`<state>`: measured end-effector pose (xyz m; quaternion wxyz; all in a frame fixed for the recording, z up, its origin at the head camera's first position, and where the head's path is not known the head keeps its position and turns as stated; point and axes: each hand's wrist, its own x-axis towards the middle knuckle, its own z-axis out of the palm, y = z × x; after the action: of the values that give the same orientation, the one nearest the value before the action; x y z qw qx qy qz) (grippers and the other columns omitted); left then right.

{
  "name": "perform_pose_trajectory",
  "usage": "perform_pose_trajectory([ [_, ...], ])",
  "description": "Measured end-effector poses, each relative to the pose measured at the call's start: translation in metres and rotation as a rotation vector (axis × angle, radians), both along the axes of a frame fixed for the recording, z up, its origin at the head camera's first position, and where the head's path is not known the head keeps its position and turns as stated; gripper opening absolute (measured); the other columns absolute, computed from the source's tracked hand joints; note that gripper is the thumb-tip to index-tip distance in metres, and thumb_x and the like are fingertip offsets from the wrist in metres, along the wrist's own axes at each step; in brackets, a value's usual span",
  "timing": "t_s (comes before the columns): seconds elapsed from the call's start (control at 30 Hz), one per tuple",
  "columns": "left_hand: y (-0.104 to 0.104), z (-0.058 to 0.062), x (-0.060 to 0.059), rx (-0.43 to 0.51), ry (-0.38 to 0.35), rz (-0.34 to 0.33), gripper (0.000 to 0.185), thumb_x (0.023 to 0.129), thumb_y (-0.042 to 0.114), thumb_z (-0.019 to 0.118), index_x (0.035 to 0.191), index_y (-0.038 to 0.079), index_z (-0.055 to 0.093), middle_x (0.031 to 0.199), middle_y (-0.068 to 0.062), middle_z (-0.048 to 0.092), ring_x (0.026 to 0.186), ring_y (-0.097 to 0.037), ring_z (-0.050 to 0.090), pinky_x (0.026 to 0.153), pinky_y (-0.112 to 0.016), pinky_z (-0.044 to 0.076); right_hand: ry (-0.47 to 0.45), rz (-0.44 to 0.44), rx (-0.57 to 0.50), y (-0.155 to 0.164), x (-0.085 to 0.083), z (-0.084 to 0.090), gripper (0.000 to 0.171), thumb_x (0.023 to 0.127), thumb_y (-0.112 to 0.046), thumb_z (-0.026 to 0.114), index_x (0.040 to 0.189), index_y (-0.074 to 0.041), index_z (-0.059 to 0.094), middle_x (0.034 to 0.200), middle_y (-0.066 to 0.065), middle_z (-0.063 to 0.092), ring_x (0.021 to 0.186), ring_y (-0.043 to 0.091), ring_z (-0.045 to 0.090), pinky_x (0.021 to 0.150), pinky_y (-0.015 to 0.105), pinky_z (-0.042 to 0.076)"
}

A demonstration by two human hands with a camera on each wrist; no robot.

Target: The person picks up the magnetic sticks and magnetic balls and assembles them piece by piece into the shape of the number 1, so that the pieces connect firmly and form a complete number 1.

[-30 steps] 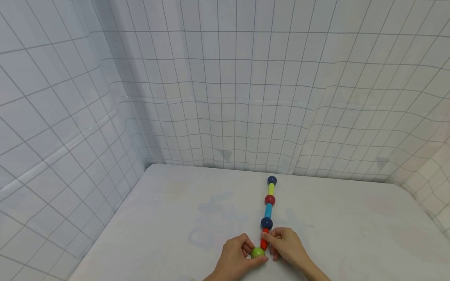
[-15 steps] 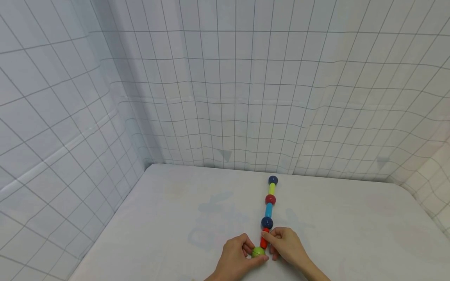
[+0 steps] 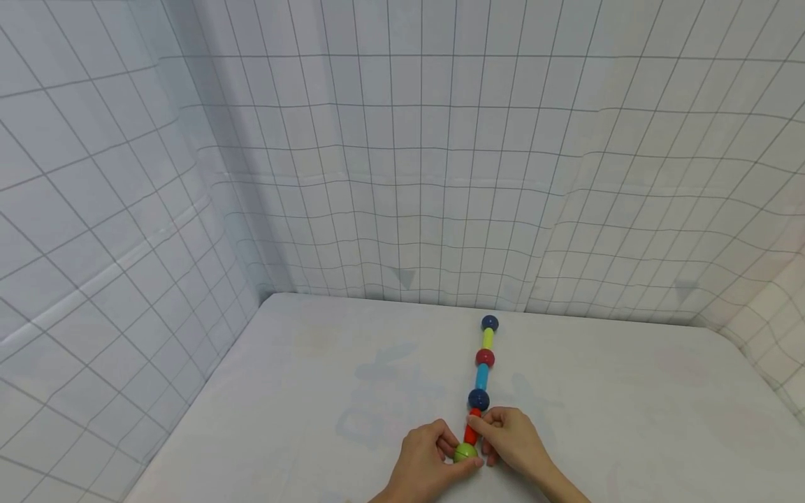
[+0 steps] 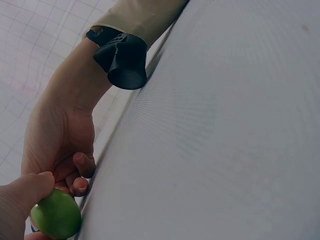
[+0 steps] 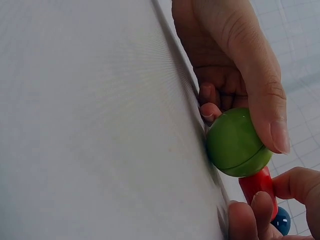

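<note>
My left hand pinches a green ball between thumb and fingers at the near end of a chain. The ball has a thin dark line around it and meets the end of a red rod in the right wrist view. My right hand pinches that red rod from the right side. Beyond the rod, a dark blue ball, a light blue rod, a red ball, a yellow-green rod and another dark blue ball run away in a nearly straight line.
A white cloth-covered table lies under the chain. Behind it and along both sides hang white sheets with a dark grid. In the left wrist view a black wrist strap mount sits at the cuff of the right arm.
The green ball and left hand have shifted slightly right, and the ball has come up against the red rod's end. The chain's far end has swung slightly right. The right hand stays put.
</note>
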<state>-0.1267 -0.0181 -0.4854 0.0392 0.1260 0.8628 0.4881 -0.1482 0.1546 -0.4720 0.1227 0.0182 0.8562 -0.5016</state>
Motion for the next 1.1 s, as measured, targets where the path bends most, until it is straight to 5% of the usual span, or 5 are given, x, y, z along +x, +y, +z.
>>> perform_pose_trajectory([
  [1.1, 0.0, -0.0008, 0.0029, -0.058, 0.009, -0.044, 0.038, 0.069, 0.054, 0.074, 0.072, 0.021, 0.056, 0.061, 0.015, 0.05, 0.061, 0.001, 0.042, 0.052, -0.019, 0.034, 0.012, 0.059, 0.046, -0.0005, -0.0006, -0.002, 0.041, 0.08, -0.049, 0.064, 0.072, -0.01, 0.06, 0.05, -0.005, 0.051, 0.04, 0.007, 0.047, 0.041, 0.021, 0.033],
])
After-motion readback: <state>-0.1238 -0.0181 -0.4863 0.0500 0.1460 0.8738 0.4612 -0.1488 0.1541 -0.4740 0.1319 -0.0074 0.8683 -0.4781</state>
